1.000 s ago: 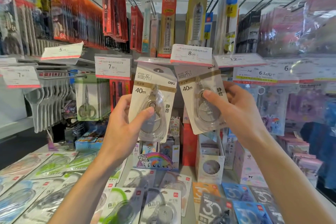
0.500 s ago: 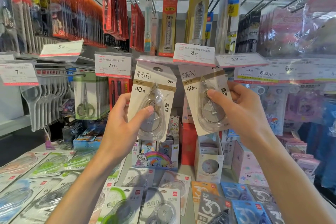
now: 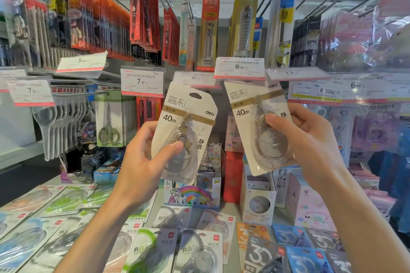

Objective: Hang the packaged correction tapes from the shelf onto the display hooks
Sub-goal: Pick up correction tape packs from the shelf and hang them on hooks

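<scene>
Hanging not done yet: left hand [image 3: 142, 162] and right hand [image 3: 310, 139] each pinch a correction tape pack [image 3: 188, 117] [image 3: 250, 106] below the hooks, apparently unhung; more lie on the shelf [image 3: 155, 210].

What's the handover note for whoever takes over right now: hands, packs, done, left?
Left hand grips one 40m correction tape pack, hang hole visible and free.
Right hand grips a second 40m pack, its top tucked behind the 8.00 price tag; whether it is on a hook cannot be told.
More tape packs lie on the shelf below.
Done: both picked up.
Left: hang both, then the rest.
</scene>
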Tool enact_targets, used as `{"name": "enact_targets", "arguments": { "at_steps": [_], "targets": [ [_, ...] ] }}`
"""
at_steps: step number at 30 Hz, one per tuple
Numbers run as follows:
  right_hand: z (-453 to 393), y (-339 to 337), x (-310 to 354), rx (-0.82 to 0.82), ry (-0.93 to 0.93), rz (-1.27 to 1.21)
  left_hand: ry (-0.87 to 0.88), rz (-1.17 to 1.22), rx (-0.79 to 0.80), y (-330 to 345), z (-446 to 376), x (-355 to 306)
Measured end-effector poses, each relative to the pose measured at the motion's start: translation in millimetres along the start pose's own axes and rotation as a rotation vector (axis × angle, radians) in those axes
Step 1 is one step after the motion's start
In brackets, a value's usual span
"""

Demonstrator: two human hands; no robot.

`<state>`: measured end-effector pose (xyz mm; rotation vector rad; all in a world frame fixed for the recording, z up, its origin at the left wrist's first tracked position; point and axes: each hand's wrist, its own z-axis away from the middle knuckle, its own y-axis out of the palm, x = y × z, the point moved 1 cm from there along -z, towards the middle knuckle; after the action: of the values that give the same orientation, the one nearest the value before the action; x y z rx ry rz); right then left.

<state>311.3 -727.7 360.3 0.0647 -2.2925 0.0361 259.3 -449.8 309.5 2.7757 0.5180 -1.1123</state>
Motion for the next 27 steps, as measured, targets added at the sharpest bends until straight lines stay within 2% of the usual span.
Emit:
{"name": "enact_targets", "arguments": {
  "at_steps": [7,11,17,27],
  "targets": [
    [-3,-1,4,0.022,0.039,-0.102,0.014,-0.053,0.034,7,-8,-10],
    [-5,-4,6,0.046,0.055,-0.131,0.048,-0.045,-0.012,10,-20,-19],
    [-3,-10,4,0.061,0.025,-0.117,0.071,-0.021,0.019,15,-35,-31],
    [8,-10,-14,-0.059,-0.117,0.227,0.100,0.012,0.016,15,-40,-31]
  ]
}}
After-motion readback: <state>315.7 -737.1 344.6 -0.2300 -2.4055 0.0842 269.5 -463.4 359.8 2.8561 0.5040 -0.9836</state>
